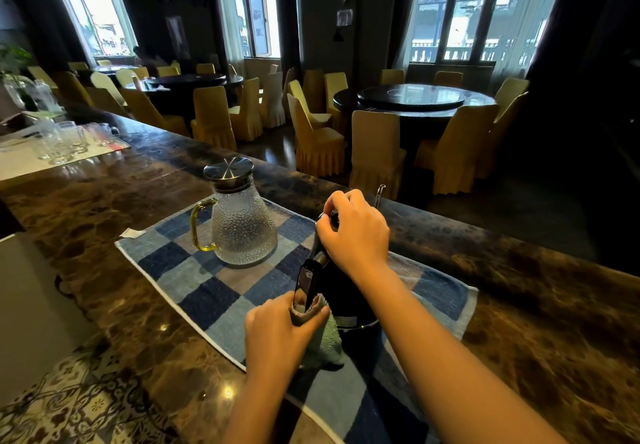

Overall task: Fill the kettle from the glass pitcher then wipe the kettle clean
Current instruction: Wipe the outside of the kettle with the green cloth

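Now the kettle (341, 293) is dark and sits on the right part of a blue checked towel (194, 270) on the counter (104, 208). My right grip (356, 232) is on top of the kettle, with its fingers curled around the top part and holding it. My left grip (277, 332) is lower down. It is closed tight on a grey-green cloth (323, 339), and the cloth is wrapped around the bottom of the kettle's black handle (306, 282). Part of the cloth hangs down to the towel.

The glass pitcher (242, 225) stands upright on the same towel, to the left of the kettle and apart from it. It has a shiny metal lid (228, 168) on, and its yellow-green handle points left.

Far to the left on the counter are some clear drinking glasses (62, 142). Past the counter is a dim room with yellow chairs (317, 142) around a dark round table (412, 99), and bright windows (460, 10) behind.
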